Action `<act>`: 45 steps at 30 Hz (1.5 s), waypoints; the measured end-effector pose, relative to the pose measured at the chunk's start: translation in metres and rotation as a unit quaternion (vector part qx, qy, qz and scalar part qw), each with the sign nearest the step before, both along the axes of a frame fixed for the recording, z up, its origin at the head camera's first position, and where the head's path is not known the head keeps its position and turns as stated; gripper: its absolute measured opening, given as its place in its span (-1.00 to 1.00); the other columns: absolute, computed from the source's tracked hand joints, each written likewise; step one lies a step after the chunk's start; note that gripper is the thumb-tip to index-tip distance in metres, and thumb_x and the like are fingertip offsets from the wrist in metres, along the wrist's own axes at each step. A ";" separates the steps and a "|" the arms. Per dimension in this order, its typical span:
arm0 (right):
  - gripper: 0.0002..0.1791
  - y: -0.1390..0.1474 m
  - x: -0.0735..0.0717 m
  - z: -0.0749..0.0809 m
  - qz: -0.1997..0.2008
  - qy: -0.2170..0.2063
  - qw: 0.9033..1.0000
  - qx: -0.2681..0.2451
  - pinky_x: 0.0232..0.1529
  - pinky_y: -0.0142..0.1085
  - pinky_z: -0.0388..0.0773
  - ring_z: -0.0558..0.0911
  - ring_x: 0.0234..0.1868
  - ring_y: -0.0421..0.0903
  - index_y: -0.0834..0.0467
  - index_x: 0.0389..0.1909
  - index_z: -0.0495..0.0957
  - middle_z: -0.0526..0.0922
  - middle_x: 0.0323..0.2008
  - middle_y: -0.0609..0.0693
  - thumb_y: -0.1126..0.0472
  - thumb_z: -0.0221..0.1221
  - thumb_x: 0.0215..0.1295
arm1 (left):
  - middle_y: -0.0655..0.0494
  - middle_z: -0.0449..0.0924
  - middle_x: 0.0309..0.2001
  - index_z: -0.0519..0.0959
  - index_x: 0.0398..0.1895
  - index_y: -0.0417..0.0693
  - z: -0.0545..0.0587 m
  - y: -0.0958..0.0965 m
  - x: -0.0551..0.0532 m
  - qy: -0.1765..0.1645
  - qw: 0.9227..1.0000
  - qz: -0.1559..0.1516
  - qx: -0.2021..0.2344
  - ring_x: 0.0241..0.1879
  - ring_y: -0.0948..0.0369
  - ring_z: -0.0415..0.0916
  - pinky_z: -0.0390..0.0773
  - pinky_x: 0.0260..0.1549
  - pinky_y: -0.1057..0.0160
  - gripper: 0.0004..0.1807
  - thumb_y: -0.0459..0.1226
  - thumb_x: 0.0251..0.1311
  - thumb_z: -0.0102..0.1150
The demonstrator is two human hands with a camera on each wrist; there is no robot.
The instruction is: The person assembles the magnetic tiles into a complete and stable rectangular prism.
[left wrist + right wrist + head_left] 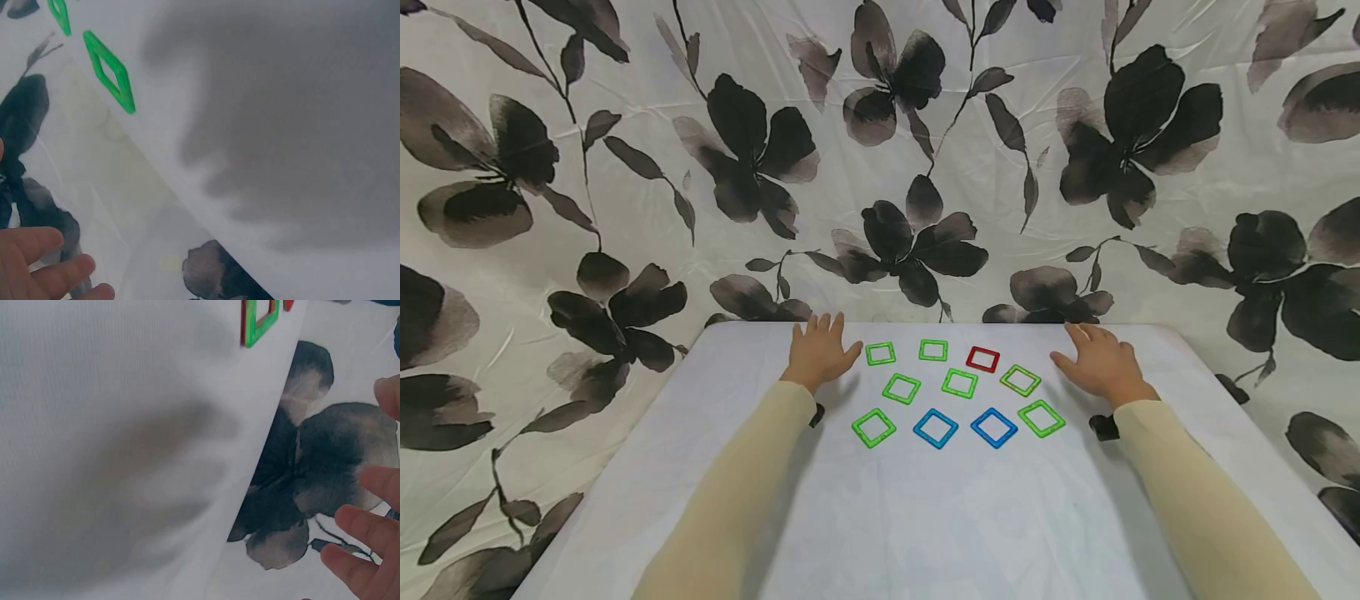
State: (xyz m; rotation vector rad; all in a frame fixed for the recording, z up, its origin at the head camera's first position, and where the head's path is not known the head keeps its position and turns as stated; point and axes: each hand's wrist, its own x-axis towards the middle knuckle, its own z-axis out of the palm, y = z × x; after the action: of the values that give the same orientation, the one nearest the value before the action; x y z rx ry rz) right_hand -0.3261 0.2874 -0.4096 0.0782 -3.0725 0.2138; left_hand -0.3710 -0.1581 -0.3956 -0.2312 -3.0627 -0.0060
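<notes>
My left hand (818, 350) is held over the far left of the table, fingers spread, holding nothing. Nearest to it is a green square frame (880, 343), just right of the thumb. Over the far right side, my right hand (1101, 360) has its fingers extended and is likewise without anything in it. A yellow-green square frame (1027, 373) lies to its left. Between the hands, flat square frames are spread in loose rows: several green, one red frame (986, 350) and two blue, the left blue frame (946, 418) and the right blue frame (1004, 418).
A white-covered table (925, 525) carries the frames. Behind it hangs a pale cloth (820, 167) with dark flower prints. Shadows of the hands fall on the tabletop in both wrist views. A small black item (1103, 427) shows beside the right wrist.
</notes>
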 end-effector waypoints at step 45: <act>-0.28 -0.056 0.047 -0.016 0.155 0.030 0.987 -0.010 0.20 0.30 0.30 0.35 0.33 0.28 0.10 0.40 0.28 0.36 0.33 0.25 -0.03 0.18 0.24 | -0.05 0.26 0.41 0.15 0.49 0.03 -0.033 0.059 0.061 -0.003 0.985 -0.170 0.044 0.41 0.00 0.21 0.22 0.36 -0.10 -0.26 0.18 0.37 -0.17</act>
State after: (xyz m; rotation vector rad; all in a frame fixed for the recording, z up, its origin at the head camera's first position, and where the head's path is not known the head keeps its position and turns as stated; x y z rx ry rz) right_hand -0.2791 0.2317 -0.4255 0.5530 -2.9820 0.2514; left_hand -0.3102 -0.0989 -0.4289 -0.7433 -2.9778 -0.1584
